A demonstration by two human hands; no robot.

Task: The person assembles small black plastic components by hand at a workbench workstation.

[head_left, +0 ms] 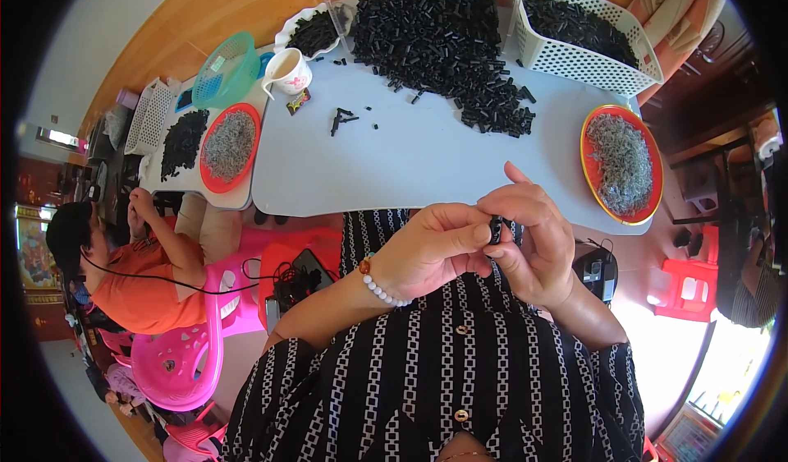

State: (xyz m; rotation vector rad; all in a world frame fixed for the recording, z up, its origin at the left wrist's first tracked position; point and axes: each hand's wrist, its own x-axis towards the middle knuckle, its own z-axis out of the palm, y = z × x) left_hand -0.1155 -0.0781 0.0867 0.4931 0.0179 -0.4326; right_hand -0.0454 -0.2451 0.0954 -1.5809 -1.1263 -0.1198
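Note:
My left hand (435,244) and my right hand (538,244) meet over my lap, just in front of the white table (410,166). Both pinch one small black plastic piece (495,229) between thumbs and fingertips. A white bead bracelet sits on my left wrist. A big heap of the same black pieces (439,39) lies on the far side of the table. A red plate of small grey metal parts (621,164) stands to the right of my hands.
A white perforated basket (587,39) holds black pieces at the back right. At the left are a second red plate (231,146), a cup (289,72), a green basket (224,69). A person in orange (139,265) sits on a pink chair. A red stool (685,289) stands on the right.

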